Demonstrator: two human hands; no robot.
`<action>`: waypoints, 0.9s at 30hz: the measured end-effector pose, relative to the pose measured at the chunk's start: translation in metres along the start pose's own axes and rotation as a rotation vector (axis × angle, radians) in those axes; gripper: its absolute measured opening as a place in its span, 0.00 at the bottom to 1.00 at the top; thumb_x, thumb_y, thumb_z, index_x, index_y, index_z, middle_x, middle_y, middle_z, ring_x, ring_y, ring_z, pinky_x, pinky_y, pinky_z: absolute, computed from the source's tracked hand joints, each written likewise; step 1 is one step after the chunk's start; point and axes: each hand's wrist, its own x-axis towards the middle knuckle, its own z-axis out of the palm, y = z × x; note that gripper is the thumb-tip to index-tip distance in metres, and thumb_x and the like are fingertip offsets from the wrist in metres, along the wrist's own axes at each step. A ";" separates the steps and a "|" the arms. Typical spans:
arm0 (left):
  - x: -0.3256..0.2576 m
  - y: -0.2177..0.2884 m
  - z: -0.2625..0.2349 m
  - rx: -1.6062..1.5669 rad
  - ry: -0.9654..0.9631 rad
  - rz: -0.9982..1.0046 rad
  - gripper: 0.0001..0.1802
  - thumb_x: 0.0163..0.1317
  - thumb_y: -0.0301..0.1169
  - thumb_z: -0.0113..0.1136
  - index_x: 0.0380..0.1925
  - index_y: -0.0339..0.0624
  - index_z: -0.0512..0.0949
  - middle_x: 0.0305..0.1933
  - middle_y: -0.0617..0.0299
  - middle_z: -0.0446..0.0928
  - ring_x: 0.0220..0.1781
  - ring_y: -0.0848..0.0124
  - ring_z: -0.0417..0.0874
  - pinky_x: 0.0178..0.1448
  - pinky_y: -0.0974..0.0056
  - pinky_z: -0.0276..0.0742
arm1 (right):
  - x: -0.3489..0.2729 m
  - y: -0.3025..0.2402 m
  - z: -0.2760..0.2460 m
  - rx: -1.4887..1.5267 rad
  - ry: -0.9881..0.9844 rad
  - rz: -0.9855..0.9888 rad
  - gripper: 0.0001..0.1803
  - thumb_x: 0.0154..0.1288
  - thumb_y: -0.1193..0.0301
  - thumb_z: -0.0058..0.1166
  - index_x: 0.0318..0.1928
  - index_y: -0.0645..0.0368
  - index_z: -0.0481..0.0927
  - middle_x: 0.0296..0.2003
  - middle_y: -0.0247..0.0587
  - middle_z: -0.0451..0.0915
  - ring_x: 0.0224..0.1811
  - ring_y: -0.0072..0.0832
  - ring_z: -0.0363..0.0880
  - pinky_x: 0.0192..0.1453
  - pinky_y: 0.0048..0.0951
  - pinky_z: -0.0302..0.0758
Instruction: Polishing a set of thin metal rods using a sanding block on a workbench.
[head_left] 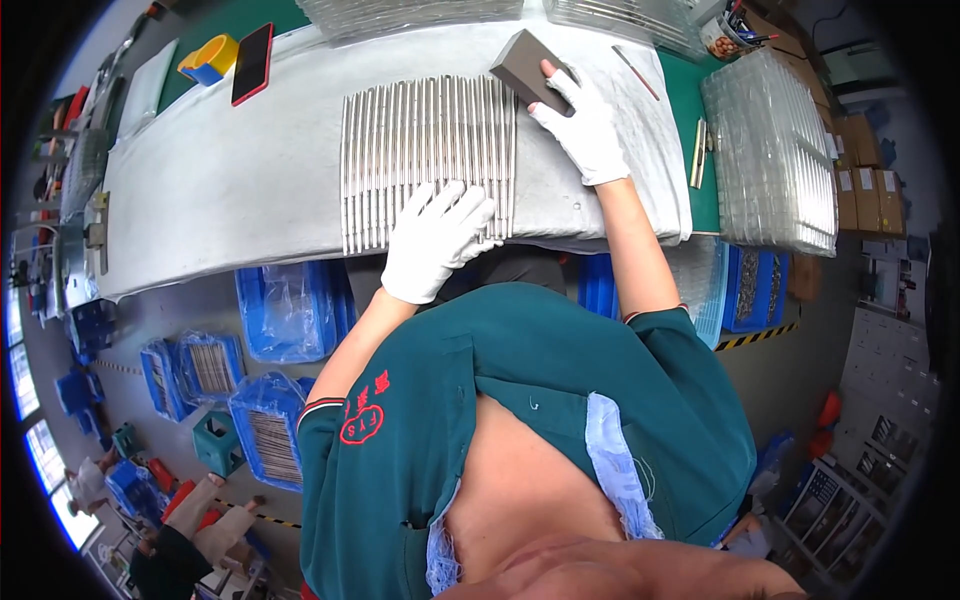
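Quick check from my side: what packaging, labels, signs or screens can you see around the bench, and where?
Phone: far left on the white cloth, red case, dark screen.
Clear plastic trays: stacked at bench's right end.
Cardboard boxes: brown, right of the trays.
Blue bins: plastic-lined, on the floor lower left.
Hazard tape: yellow-black floor strip, right.

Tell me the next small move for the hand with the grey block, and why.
Probably draw the grey block in the right hand down along the metal rods: it sits at their far ends, while the left hand presses the near ends flat.
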 end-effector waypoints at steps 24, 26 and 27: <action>0.018 0.014 -0.022 -0.006 0.298 0.054 0.19 0.54 0.50 0.63 0.36 0.49 0.80 0.43 0.67 0.78 0.47 0.67 0.79 0.49 0.61 0.73 | 0.010 -0.038 -0.011 -0.076 -0.522 -0.295 0.25 0.60 0.58 0.61 0.60 0.38 0.80 0.64 0.54 0.69 0.65 0.50 0.67 0.71 0.39 0.60; 0.017 0.015 -0.027 -0.040 0.177 0.009 0.20 0.54 0.51 0.63 0.38 0.49 0.80 0.45 0.67 0.79 0.48 0.67 0.79 0.50 0.61 0.73 | 0.009 -0.030 -0.025 -0.128 -0.542 -0.274 0.26 0.59 0.60 0.62 0.60 0.40 0.80 0.65 0.52 0.68 0.65 0.49 0.67 0.71 0.39 0.60; 0.015 0.013 -0.026 -0.037 0.177 0.006 0.20 0.54 0.51 0.63 0.38 0.49 0.80 0.45 0.67 0.79 0.48 0.67 0.79 0.50 0.61 0.73 | 0.008 -0.019 -0.033 -0.146 -0.512 -0.279 0.26 0.58 0.61 0.62 0.59 0.39 0.81 0.64 0.53 0.69 0.63 0.50 0.69 0.70 0.40 0.63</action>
